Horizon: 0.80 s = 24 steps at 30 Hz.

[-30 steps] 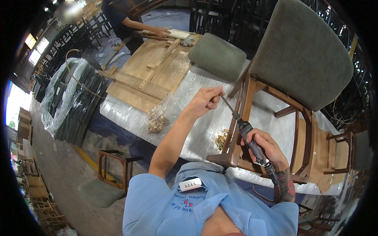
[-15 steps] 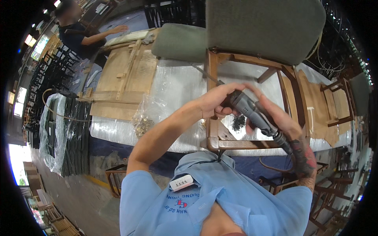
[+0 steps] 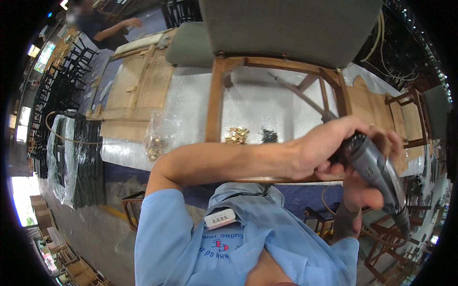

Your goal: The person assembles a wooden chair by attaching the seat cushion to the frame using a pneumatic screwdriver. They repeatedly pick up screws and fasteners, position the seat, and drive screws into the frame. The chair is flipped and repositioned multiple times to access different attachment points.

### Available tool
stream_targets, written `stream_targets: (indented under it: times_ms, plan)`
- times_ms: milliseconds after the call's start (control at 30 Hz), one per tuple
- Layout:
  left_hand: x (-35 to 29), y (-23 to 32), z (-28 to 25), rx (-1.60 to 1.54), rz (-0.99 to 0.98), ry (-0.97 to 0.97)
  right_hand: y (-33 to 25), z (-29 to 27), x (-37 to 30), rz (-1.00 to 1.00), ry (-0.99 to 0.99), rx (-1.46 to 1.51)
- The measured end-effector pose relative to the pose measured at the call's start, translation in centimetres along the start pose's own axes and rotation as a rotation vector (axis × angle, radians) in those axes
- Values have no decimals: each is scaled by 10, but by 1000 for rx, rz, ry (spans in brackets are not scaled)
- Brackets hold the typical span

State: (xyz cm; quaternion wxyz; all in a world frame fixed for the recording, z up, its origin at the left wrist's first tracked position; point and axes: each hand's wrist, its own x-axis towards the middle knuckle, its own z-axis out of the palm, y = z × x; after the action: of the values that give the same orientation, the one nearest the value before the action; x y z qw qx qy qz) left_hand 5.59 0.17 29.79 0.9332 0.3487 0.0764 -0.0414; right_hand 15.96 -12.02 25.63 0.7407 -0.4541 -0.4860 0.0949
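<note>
Both hands have swung up close under the camera since the earlier frame, and the long bit that was out at the chair is no longer seen. Now the left hand point(image 3: 317, 152) wraps over the head of the grey power screwdriver point(image 3: 374, 169), while the right hand point(image 3: 360, 193) clamps its body from below, the two hands together. Behind them the wooden chair frame point(image 3: 217, 100) stands on the plastic-covered desk point(image 3: 191, 102), brass screws point(image 3: 236, 135) and black screws point(image 3: 268, 136) in piles, so fastening looks unfinished.
</note>
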Motion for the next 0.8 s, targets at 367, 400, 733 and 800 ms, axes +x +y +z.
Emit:
stream_targets:
  times_ms: [367,400,733,800]
  plan:
    - [70,-40,-62,148,-83,411,-7,-120,100,-232,-155,89]
    - [68,-50,-88,41,67,488,-5,-128,114,-239,-122,39]
    - [73,-44,-136,52,297,793,79,-142,195,-161,-168,-335]
    - [71,-41,-138,77,309,783,88,-135,196,-135,-164,-395]
